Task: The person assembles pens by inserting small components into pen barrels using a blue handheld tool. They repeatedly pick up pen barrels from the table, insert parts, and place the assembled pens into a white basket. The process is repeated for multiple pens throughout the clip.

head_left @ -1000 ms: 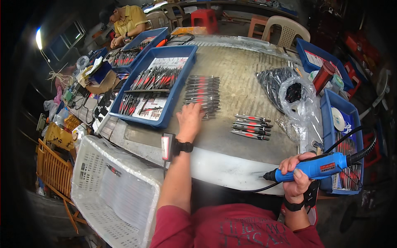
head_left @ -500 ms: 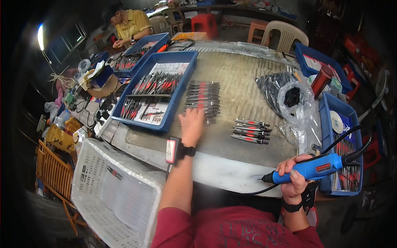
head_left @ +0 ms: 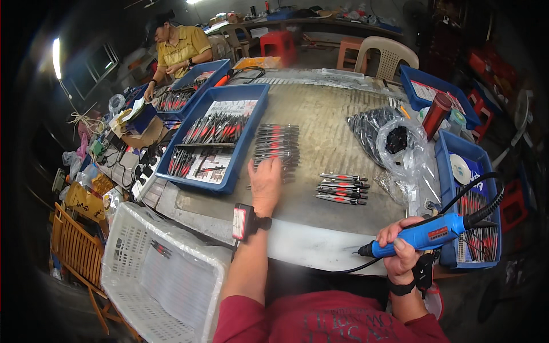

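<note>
A row of slim, pen-like black-and-red pieces (head_left: 277, 140) lies crosswise on the table. My left hand (head_left: 266, 180) is at the near end of this row, fingertips over the pieces and thumb apart toward the blue tray; the undersides of its fingers are hidden. In my right hand (head_left: 399, 251) is a blue electric screwdriver (head_left: 429, 233), held near the table's front edge with its dark tip pointing left. Between the two hands lies a smaller stack of the same pieces (head_left: 342, 189).
A blue tray (head_left: 227, 186) of similar pieces stands left, another blue tray (head_left: 496, 228) right. A plastic-lined white basket (head_left: 128, 251) sits low at left. Clear bags with black parts (head_left: 397, 140) lie near a dark red cylinder (head_left: 437, 114). A person (head_left: 186, 48) works at far left.
The view has shifted slightly. My left hand stays at the row's near end, and the screwdriver stays in my right. The other person has straightened, one arm now reaching down toward the trays.
</note>
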`<state>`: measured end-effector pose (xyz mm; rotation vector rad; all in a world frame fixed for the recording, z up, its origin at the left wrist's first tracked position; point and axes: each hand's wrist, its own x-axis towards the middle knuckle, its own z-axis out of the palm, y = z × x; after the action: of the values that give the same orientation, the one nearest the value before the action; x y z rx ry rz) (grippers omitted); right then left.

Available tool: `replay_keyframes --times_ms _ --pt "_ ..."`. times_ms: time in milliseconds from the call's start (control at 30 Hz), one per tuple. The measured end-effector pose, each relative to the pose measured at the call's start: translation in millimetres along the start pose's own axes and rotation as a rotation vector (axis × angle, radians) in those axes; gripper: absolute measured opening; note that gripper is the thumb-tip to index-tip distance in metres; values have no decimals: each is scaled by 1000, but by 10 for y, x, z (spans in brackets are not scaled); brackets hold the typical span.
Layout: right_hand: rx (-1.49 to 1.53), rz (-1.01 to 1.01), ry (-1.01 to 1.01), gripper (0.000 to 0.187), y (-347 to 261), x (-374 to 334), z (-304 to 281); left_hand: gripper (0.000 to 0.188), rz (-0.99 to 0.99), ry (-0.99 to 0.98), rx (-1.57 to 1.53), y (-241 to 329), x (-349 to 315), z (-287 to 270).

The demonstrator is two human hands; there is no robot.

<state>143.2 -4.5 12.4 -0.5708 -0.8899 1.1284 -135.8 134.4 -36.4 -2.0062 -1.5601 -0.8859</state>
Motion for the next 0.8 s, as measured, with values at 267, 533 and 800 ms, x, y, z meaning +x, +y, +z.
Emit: replay_keyframes --times_ms 267,533,800 --pt "79 -3 -16 41 1 13 -4 26 -202 -140 -437 636 -287 -585" --pt "136 -29 -69 41 40 12 -5 21 -631 -716 -994 1176 -894 -1254" --pt "92 -17 -91 42 48 -21 68 13 -1290 -992 -1402 1281 -1186 -1321"
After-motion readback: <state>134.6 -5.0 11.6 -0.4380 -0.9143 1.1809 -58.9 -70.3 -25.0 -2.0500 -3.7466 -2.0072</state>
